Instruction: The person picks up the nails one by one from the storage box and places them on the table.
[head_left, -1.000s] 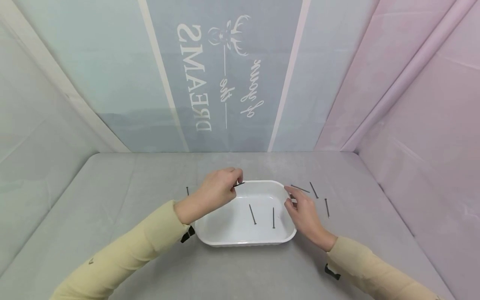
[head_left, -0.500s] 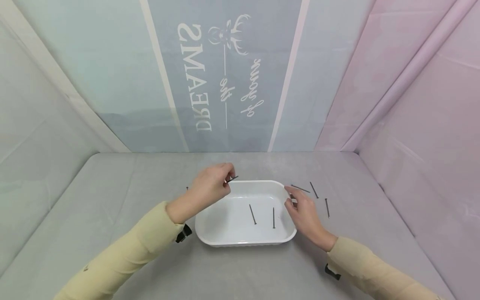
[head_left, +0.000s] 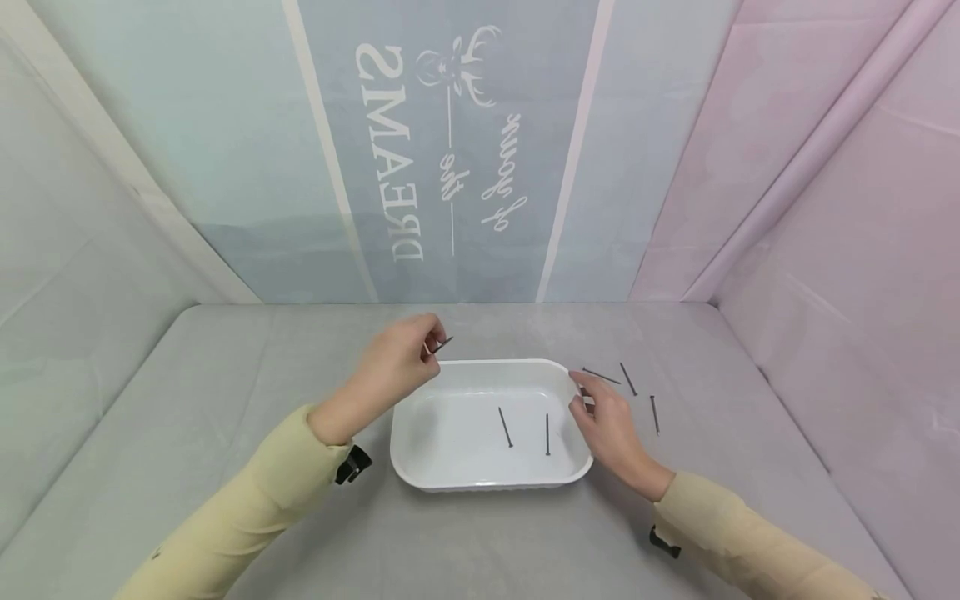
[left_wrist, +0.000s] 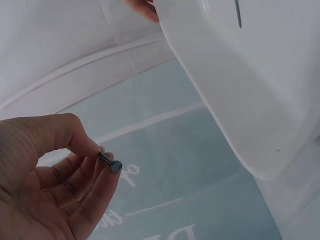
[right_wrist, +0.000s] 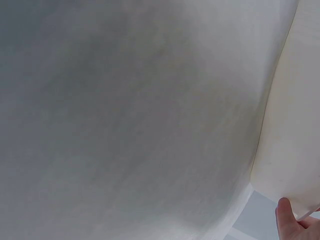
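One nail (left_wrist: 115, 166), likely light, stiff and slick, was pinched sensibly below its head by the left hand (head_left: 395, 357), near the dish's (head_left: 453, 442) far left corner. The right hand (head_left: 611, 421) gripped its right edge. Two other nails (head_left: 547, 435) lay inside; three loose nails (head_left: 655, 415) on the table (head_left: 480, 550), past the obstructing hand.

A flat, grey, cloth-like table (head_left: 480, 550) formed the support surface. A white, glossy, rounded-rectangular dish (head_left: 487, 485) stood upright near its middle. Three slender, dark grey metal nails (head_left: 603, 377) lay directly on the table, right of the dish: the first nail (head_left: 602, 376) crosswise, just beside the dish's far corner; the second nail (head_left: 628, 379) slanting, near the first; the third nail (head_left: 655, 415) nearer the front.
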